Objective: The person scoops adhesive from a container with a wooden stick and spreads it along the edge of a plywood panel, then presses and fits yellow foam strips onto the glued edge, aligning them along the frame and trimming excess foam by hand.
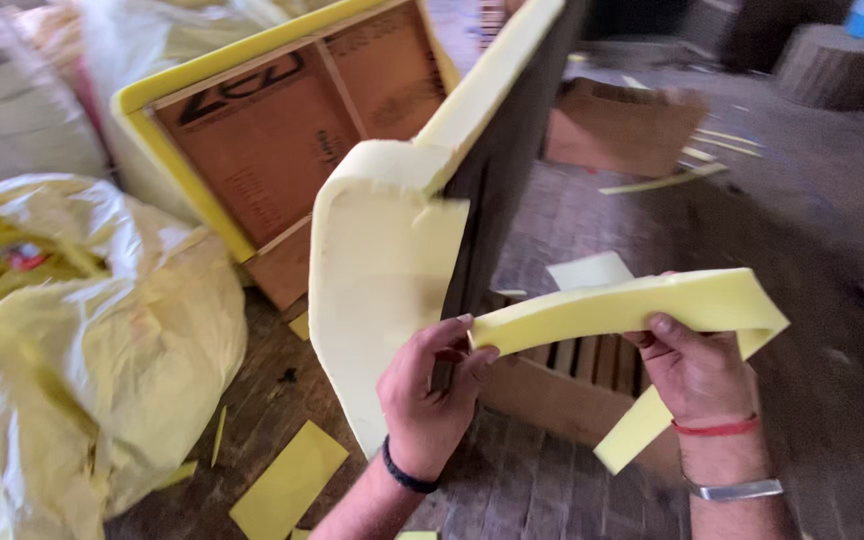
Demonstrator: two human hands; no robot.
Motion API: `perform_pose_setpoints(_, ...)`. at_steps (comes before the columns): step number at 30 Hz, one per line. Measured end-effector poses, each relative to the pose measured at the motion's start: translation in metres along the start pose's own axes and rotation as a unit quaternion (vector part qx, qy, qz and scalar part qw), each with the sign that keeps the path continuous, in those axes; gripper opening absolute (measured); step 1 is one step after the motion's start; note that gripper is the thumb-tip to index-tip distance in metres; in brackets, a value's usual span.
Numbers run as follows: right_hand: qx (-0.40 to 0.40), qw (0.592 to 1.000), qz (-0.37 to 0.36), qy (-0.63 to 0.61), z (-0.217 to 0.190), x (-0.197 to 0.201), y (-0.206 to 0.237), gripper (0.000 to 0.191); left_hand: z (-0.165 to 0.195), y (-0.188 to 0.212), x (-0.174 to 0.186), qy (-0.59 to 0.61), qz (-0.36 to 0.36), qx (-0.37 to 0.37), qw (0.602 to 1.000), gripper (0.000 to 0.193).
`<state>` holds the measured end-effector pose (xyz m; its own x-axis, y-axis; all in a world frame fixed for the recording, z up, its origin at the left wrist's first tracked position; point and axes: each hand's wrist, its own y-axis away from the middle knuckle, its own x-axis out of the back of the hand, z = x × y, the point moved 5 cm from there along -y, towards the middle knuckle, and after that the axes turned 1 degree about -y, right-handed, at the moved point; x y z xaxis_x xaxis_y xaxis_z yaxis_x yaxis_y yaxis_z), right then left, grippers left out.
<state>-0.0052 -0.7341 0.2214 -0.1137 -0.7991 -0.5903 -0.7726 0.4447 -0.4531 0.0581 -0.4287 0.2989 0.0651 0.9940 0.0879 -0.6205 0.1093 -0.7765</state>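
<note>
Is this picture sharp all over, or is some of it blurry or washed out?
Head view: the hands, left and right, and the foam strip look fairly sharp; the plastic bag at the left is smeared and overbright; the far floor is dim and soft.

Soft matt yellow foam strip [632, 305], crinkly glossy plastic bag [82, 340], rough wooden floor [552, 490]

plastic-wrapped bundle [82, 340] — floor scraps [287, 485], cardboard box [622, 125]
</note>
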Motion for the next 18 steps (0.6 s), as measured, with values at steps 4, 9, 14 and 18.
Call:
perform_pose_setpoints(4,-0.042,0.988,-0.119,-0.091,0.021,0.03,-0.125,0.005,0.007,-0.046,-0.049,-0.175,0.066,-0.147,0.971,0.036)
perform_pose_setpoints(9,-0.075,0.962,-0.236,-0.113,0.04,-0.003,-0.26,0.012,0.009,-0.103,-0.096,-0.407,0.224,-0.131,0.876,0.033)
perform_pose_setpoints(14,-0.101,0.939,-0.289,-0.155,0.087,-0.055,-0.295,0.02,-0.011,-0.107,-0.064,-0.438,0.299,-0.076,0.844,0.042)
perform_pose_setpoints(18,-0.157,0.925,-0.273,-0.211,0.122,-0.078,-0.294,0.023,-0.034,-0.096,-0.008,-0.363,0.315,-0.043,0.876,0.062)
